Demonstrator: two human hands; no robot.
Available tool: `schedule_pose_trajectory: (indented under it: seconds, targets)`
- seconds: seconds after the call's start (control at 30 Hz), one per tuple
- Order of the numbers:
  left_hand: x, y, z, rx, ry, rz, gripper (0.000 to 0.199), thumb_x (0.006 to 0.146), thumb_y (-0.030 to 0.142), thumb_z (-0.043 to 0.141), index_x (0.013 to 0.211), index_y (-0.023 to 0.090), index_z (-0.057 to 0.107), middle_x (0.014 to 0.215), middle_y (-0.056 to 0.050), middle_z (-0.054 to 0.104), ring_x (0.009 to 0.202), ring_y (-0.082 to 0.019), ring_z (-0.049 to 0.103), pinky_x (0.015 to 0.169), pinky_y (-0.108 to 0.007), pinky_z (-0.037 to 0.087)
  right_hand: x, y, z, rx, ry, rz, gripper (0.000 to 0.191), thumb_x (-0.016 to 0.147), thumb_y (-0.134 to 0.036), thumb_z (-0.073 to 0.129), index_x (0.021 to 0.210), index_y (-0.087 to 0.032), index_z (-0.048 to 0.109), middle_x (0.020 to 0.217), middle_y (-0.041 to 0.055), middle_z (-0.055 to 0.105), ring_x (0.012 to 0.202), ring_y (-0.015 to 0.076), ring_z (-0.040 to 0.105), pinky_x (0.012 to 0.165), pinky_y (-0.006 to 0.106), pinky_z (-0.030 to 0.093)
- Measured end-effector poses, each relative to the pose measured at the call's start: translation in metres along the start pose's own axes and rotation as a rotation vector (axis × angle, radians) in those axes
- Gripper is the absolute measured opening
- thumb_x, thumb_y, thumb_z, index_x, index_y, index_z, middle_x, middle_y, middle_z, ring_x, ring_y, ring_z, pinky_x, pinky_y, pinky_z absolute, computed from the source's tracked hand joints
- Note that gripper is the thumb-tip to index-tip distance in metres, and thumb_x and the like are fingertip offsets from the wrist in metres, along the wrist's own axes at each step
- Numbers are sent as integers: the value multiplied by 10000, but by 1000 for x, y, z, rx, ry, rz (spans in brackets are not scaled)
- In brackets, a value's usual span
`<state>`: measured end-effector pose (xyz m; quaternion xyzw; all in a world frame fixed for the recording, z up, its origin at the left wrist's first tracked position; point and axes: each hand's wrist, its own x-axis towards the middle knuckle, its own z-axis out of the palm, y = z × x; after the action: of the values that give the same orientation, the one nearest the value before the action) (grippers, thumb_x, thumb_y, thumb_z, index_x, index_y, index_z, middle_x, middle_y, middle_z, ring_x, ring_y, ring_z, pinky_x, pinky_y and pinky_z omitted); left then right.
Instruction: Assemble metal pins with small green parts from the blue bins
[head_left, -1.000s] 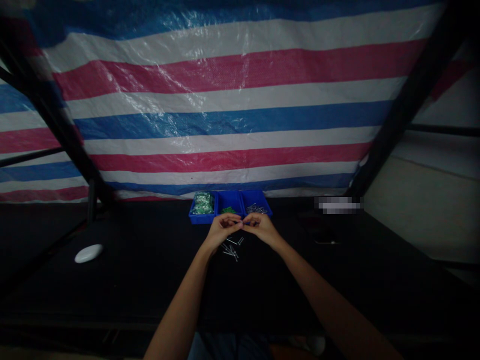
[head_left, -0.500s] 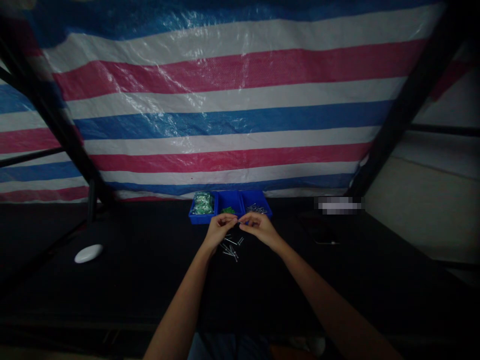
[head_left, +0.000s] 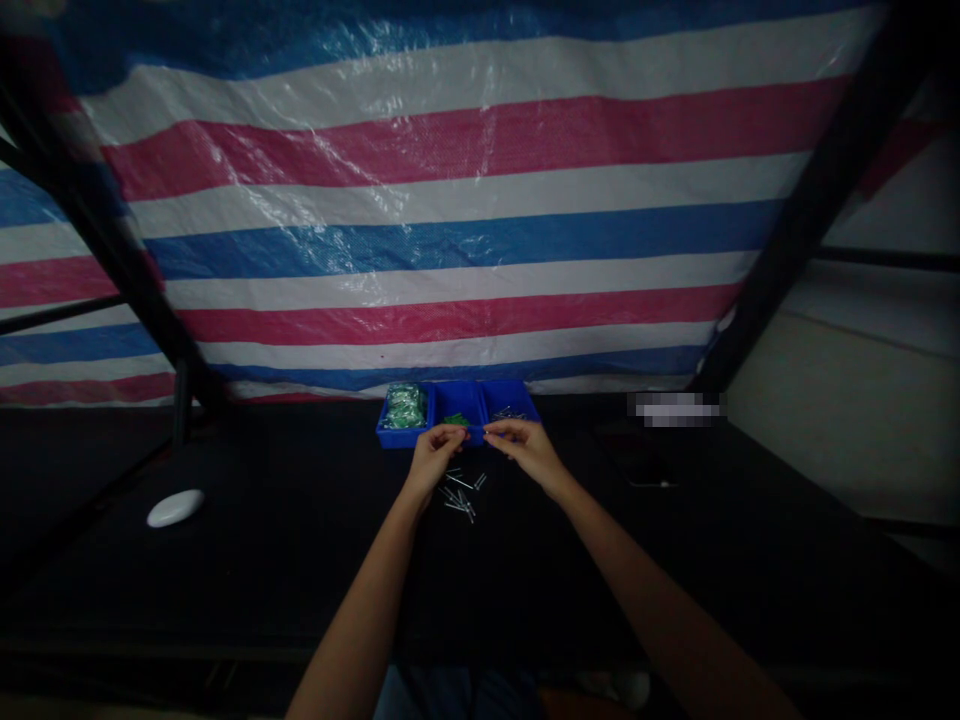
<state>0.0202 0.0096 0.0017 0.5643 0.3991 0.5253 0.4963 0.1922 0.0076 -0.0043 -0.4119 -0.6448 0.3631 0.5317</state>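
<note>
Striped red, white and blue plastic sheeting (head_left: 465,230) hangs behind a black table (head_left: 285,560). Slim silvery metallic pins (head_left: 460,500) lie on it, near the left hand (head_left: 433,457) and right hand (head_left: 531,453), which hover slightly apart before three blue plastic bins (head_left: 454,393), fingertips drawn close; I can't tell whether they grip anything.

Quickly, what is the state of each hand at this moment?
Left hand: closed in a pinch; whether it holds something small cannot be told.
Right hand: also closed in a pinch; anything held there is too small to identify.
</note>
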Motion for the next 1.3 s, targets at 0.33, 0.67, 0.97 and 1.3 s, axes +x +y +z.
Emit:
schedule_pose_trajectory:
  seconds: [0.33,0.67,0.97,1.3]
  targets:
    - [2,-2,-5,-23,94,-10,289,617,385,655,782,148,642,711,-34,630,565,-97,493,531,-208,354,9,19,-17,129,85,175,417,632,-379,612,991,-168,606,922,84,640,513,85,519,404,197,368]
    - [2,1,-6,-26,178,-12,270,610,370,656,763,148,638,699,-26,623,570,-96,501,539,-210,358,-9,-2,4,-305,-117,-114,188,674,-303,594,821,-204,655,760,18,629,529,90,486,517,227,375]
    - [3,0,-9,-54,246,-30,274,608,359,662,783,149,634,705,-21,622,577,-94,506,545,-212,357,-25,-10,25,-662,-302,-222,115,692,-304,590,763,-252,665,766,-4,603,646,116,537,575,232,353]
    - [3,2,-6,-30,237,-22,290,594,358,667,770,131,628,686,-22,620,565,-90,508,543,-207,358,-25,-8,30,-678,-324,-168,110,722,-278,550,697,-229,646,753,-14,594,656,102,535,566,210,332]
